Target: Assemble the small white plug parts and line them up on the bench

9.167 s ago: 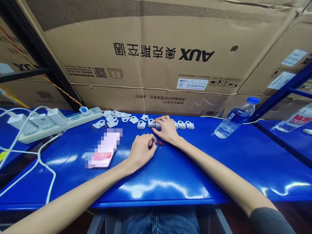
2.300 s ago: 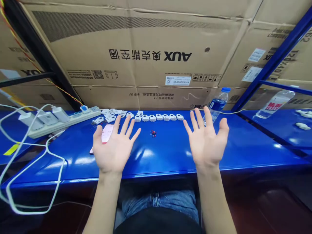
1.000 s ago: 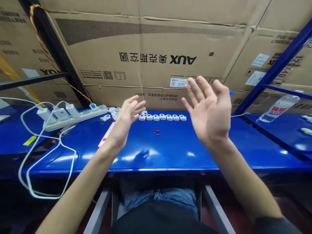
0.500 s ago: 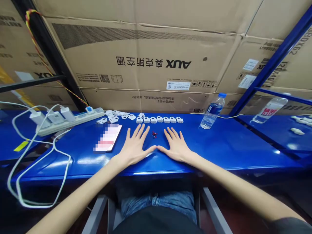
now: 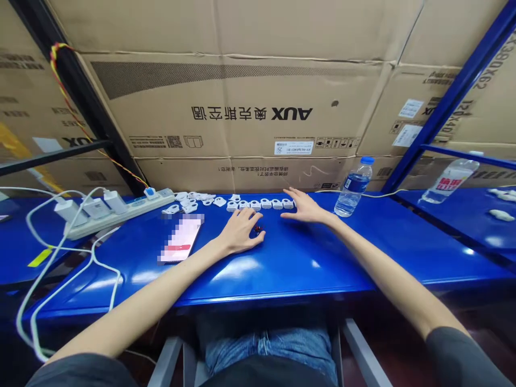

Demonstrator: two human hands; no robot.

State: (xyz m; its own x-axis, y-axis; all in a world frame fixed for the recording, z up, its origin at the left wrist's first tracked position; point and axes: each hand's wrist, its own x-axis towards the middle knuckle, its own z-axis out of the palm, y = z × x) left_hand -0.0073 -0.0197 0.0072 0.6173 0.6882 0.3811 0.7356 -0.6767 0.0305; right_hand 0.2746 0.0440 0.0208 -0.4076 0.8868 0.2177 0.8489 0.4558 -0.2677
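Several small white plastic pieces with ring-shaped tops (image 5: 255, 205) stand in a row along the back of the blue table. My right hand (image 5: 305, 207) is at the right end of that row, its thumb and fingers apart and nothing visible between them. Part of the row's end is hidden behind its fingers. My left hand (image 5: 241, 231) rests low over the table, fingers curved and thumb spread away. Between its thumb and forefinger lies a small cluster of red and dark bits (image 5: 257, 230), too small to name. More white pieces (image 5: 189, 201) lie in a loose heap to the left.
A phone (image 5: 183, 239) lies left of my left hand. Further left is a white power strip (image 5: 133, 211) with chargers and looping white cables (image 5: 94, 252). A water bottle (image 5: 353, 188) stands right of my right hand. Cardboard boxes (image 5: 250, 86) wall off the back.
Both hands were flat with thumb tips together. My right hand has lifted and moved forward to the row's right end. My left hand has shifted toward the small red and dark bits, fingers curling.
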